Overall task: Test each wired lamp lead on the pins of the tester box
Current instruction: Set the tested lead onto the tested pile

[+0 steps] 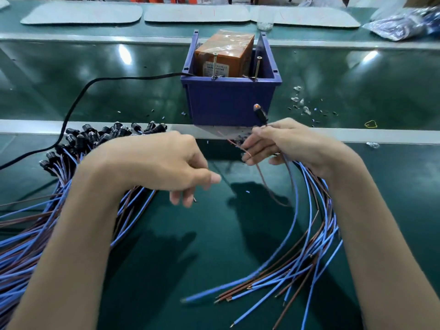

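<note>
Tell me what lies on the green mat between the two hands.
Head view: bare green mat separates the left hand from the right hand; only one thin brown wire dangles there.

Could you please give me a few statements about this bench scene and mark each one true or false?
1. The right hand holds a lamp above its fingers. True.
2. The blue bin is empty. False: an orange box sits inside it.
3. A black cable runs to the bin from the left. True.
4. The lamp pile lies right of the bin. False: it lies to the left, beyond the left hand.
5. Two pins stand at the bin's front rim. True.
</note>
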Action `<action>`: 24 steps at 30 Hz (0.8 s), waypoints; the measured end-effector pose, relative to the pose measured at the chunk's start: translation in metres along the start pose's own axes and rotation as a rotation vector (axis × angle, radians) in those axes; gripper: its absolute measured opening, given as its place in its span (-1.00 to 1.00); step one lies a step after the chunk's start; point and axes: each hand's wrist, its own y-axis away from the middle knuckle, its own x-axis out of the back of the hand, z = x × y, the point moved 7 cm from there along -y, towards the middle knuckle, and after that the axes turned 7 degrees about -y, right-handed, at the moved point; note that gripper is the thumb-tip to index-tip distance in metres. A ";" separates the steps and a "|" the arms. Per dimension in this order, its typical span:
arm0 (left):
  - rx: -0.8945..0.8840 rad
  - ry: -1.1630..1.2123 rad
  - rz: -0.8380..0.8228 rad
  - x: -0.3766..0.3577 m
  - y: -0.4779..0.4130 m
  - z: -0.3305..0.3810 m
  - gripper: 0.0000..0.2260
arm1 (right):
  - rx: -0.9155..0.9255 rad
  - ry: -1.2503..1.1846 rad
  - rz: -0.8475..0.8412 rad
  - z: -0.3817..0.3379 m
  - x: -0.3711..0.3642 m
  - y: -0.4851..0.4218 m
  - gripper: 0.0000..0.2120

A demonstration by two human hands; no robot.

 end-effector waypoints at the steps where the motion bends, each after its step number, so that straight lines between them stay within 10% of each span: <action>1: -0.017 -0.044 0.078 0.005 -0.002 0.002 -0.72 | -0.024 0.049 0.048 0.004 0.002 -0.003 -0.63; 24: -0.292 -0.186 0.145 -0.038 -0.035 0.083 -0.80 | 0.104 -0.161 0.410 0.009 0.059 0.004 -0.71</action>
